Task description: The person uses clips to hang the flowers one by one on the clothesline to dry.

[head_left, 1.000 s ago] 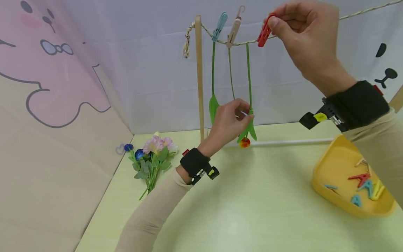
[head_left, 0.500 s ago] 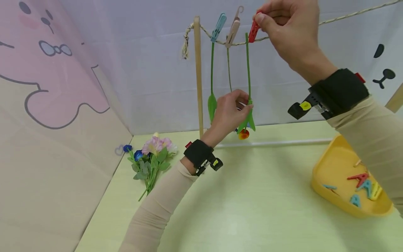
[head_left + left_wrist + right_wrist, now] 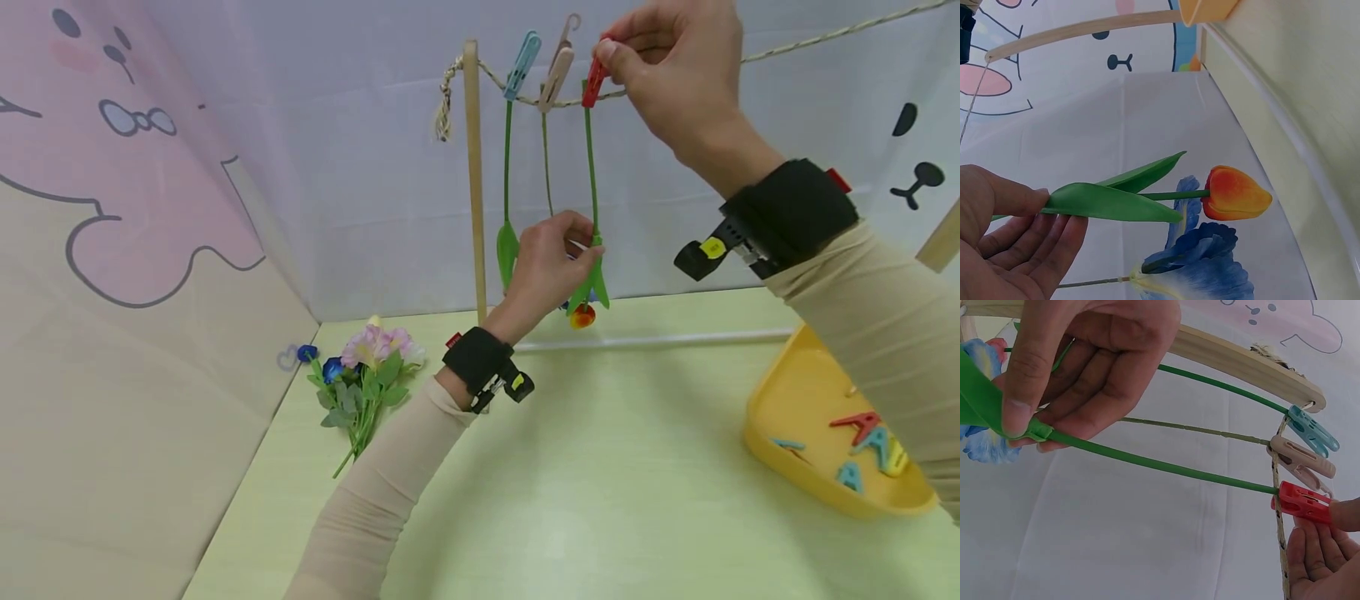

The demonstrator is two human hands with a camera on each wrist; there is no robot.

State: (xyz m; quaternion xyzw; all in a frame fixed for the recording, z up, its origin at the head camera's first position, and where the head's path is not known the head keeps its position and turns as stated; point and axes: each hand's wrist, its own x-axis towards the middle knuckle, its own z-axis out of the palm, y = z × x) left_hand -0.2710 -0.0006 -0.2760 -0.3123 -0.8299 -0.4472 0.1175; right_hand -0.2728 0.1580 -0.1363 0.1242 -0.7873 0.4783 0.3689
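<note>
My left hand (image 3: 551, 258) pinches the green stem of an artificial tulip (image 3: 1238, 192) near its leaves; the orange-red bloom hangs downward. At the rope (image 3: 847, 33), my right hand (image 3: 678, 75) pinches a red clothespin (image 3: 1305, 503) by its handle end. The clothespin sits over the rope and the tulip's stem end. To its left, a beige clothespin (image 3: 556, 79) with a hook and a light blue clothespin (image 3: 522, 65) hold two other stems on the rope. A blue flower (image 3: 1200, 262) hangs behind the tulip in the left wrist view.
A wooden post (image 3: 475, 183) carries the rope's knotted left end. Several pink and blue flowers (image 3: 363, 375) lie on the table at left. At right stands a yellow basket (image 3: 780, 467) with several clothespins. A white bar (image 3: 675, 340) runs along the table's back.
My right hand has moved left along the rope with the red clothespin, which is now over the tulip's stem end. My left hand has risen slightly with the tulip.
</note>
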